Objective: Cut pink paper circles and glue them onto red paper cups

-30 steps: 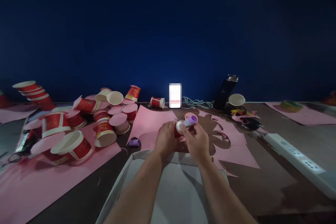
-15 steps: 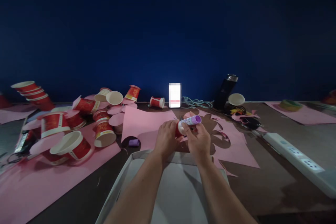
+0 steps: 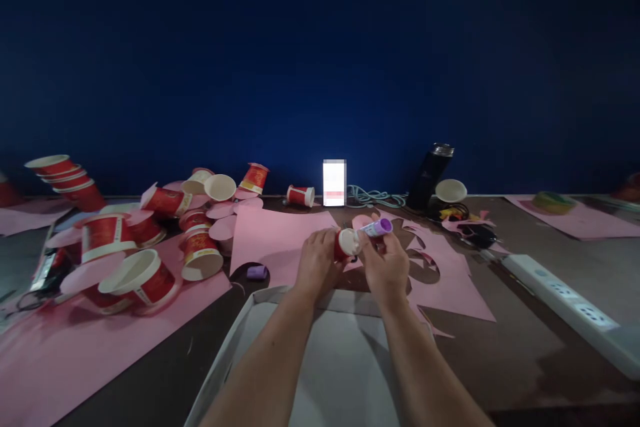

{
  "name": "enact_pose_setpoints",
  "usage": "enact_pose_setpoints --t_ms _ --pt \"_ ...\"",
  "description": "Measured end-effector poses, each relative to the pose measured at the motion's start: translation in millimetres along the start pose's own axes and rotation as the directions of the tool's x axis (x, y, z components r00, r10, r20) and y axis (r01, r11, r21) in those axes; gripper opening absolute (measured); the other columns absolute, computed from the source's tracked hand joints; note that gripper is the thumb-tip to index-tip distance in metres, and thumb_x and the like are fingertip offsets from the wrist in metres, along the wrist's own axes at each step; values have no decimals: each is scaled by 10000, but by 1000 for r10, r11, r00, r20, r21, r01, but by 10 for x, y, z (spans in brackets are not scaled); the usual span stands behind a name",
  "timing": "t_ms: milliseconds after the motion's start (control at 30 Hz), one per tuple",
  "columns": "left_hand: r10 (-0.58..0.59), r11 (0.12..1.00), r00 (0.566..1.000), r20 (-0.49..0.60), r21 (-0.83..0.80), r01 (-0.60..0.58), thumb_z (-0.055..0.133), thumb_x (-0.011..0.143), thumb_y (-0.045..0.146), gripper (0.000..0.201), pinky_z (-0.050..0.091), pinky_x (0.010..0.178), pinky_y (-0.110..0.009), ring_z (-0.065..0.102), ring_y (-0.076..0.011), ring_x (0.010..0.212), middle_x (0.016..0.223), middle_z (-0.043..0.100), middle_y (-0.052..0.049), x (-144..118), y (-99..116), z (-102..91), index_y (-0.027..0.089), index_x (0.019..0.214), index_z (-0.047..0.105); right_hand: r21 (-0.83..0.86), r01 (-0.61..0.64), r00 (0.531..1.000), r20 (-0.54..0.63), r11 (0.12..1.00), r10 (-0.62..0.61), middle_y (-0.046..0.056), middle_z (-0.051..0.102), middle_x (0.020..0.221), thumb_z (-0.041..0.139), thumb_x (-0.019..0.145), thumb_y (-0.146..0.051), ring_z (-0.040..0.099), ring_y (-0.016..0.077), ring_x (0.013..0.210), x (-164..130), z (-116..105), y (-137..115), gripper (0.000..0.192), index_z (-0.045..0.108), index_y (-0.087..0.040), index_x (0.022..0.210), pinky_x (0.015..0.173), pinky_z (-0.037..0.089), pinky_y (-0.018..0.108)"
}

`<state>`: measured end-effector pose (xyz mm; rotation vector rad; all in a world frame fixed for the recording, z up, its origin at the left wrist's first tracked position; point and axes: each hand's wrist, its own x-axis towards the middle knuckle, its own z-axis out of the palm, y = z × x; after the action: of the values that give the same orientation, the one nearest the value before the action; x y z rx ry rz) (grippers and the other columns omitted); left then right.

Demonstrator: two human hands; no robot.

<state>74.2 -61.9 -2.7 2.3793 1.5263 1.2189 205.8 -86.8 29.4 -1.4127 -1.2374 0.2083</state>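
My left hand (image 3: 319, 260) is closed around a red paper cup (image 3: 349, 243), whose pale round bottom faces me. In my right hand (image 3: 386, 268) is a purple glue stick (image 3: 376, 228), tilted with its purple base up and to the right. Its other end meets the rim of the cup's bottom. The purple cap (image 3: 257, 272) of the glue stick lies to the left on the table. Behind and under my hands lie pink paper (image 3: 275, 240) and a cut-up pink sheet (image 3: 450, 280) with round holes.
Several red cups with pink paper discs crowd the left, near a stack of cups (image 3: 75, 180). A shallow white box (image 3: 340, 353) lies beneath my forearms. A lit screen (image 3: 335, 183), a dark bottle (image 3: 431, 177) and a cable (image 3: 375, 197) stand behind; a power strip (image 3: 565, 307) lies right.
My right hand has shifted slightly to the right with the glue stick, which moved outward along the cup's bottom. More of that bottom now shows. My left hand has hardly moved.
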Motion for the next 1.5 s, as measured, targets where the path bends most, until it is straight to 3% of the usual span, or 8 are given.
enact_pose_setpoints --t_ms 167,267,500,733,1000,1133,1300,1500 --pt "-44 999 999 -24 14 45 721 673 241 563 422 901 -422 532 -261 1045 1143 596 -82 3 -6 -6 205 1178 474 -32 -23 999 35 999 24 62 679 844 590 769 -481 576 203 725 -15 0 -18 403 680 -186 1028 685 431 314" --pt "-52 999 998 -22 -5 52 708 679 213 556 425 906 -412 534 -253 1052 1156 590 -83 -3 11 -30 210 1182 471 33 -63 996 60 998 61 61 689 818 593 765 -500 601 206 718 -36 7 -52 396 689 -176 971 684 446 317" --pt "-40 999 999 -12 -10 40 694 701 229 532 412 908 -423 521 -254 1070 1166 585 -76 -13 30 -50 217 1183 469 299 -45 994 108 953 13 86 679 1077 606 790 -445 634 210 926 -85 12 -126 502 580 -195 1225 854 475 352" --pt "-46 999 999 7 6 46 650 727 209 503 405 918 -420 521 -248 1080 1170 577 -82 -18 28 -49 213 1191 458 160 -11 986 165 987 -15 75 684 972 620 778 -456 624 206 877 -94 -2 -134 457 634 -204 1159 807 480 327" --pt "12 1000 999 49 3 -12 690 669 233 578 397 922 -422 510 -262 1073 1161 581 -88 -27 42 -1 198 1199 463 196 1 989 145 981 -30 72 683 1013 631 774 -455 628 190 854 -80 20 -86 444 641 -204 1140 819 489 326" --pt "28 1000 998 50 5 -28 696 673 255 531 400 919 -414 513 -257 1058 1139 592 -78 -24 53 10 198 1158 487 272 20 994 99 962 -48 74 673 1083 615 792 -426 629 200 964 -60 41 -63 432 627 -215 1169 900 468 341" --pt "12 1000 999 35 -2 -12 713 668 233 540 409 915 -415 519 -253 1058 1133 597 -82 -4 65 -26 194 1154 483 173 41 999 14 984 -44 81 670 1092 605 790 -429 626 205 922 -17 43 8 397 653 -207 1116 860 479 347" --pt "-48 999 999 -11 3 48 736 661 250 569 421 898 -436 525 -260 1046 1123 592 -93 14 62 -53 194 1165 477 0 -34 999 -32 999 34 48 663 788 602 755 -513 583 186 692 9 0 -15 373 676 -175 893 682 448 308"
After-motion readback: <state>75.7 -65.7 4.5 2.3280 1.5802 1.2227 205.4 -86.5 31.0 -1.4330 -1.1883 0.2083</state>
